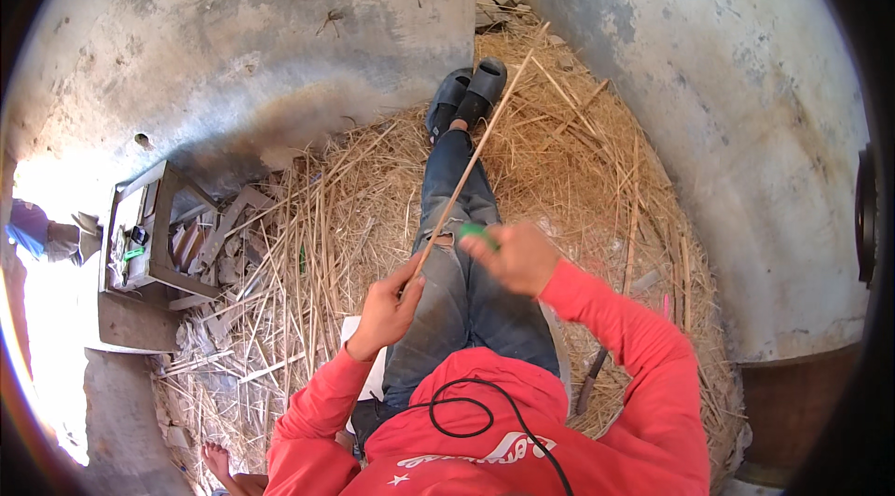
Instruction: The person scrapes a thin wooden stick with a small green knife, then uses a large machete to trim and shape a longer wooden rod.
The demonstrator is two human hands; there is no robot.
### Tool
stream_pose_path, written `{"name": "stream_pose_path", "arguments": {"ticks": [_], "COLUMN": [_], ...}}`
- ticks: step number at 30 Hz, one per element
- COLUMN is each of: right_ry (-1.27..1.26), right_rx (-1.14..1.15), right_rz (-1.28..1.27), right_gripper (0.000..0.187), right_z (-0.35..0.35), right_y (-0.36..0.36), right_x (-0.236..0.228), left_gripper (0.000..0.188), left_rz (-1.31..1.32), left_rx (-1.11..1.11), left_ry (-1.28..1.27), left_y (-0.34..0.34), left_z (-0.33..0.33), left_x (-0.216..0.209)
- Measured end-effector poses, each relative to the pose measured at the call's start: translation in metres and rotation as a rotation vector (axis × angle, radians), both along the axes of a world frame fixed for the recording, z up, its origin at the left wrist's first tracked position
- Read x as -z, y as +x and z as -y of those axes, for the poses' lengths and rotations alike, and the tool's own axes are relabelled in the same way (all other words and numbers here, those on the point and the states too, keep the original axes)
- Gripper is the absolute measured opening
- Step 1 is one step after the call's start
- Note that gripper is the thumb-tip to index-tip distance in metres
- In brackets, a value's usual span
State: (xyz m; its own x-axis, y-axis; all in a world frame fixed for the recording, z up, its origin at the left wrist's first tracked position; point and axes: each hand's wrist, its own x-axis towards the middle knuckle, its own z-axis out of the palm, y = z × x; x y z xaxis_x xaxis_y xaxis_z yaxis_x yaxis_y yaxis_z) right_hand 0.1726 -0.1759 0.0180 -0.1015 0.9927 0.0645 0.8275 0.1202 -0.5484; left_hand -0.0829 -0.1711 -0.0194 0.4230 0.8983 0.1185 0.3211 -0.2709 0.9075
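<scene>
My left hand [384,311] is closed round the lower end of a long, thin, pale wooden stick [488,130]. The stick slants up and to the right over my outstretched legs, past my dark shoes [466,97]. Close beside it, over my knees, my right hand [518,258] is closed on a small green object [479,235]. That hand is slightly smeared, and most of the green object is hidden in the fingers, so its kind cannot be told. Under both hands are my dark, worn jeans [438,296], torn at one knee.
Straw and loose sticks [326,226] cover the floor round my legs. A wooden frame box [154,235] with small items on top stands at left. Bare grey walls [308,11] rise ahead and at right. Another person's bare foot [216,461] shows at lower left.
</scene>
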Motion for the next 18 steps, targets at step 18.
{"name": "stream_pose_path", "arguments": {"ticks": [18], "right_ry": [0.188], "right_rx": [0.176], "right_rz": [0.169], "right_gripper": [0.075], "right_z": [-0.069], "right_y": [0.038], "right_x": [0.023], "left_gripper": [0.04], "left_rz": [-0.06], "left_rx": [-0.031], "left_ry": [0.039], "left_y": [-0.004], "left_z": [0.014], "left_x": [-0.001]}}
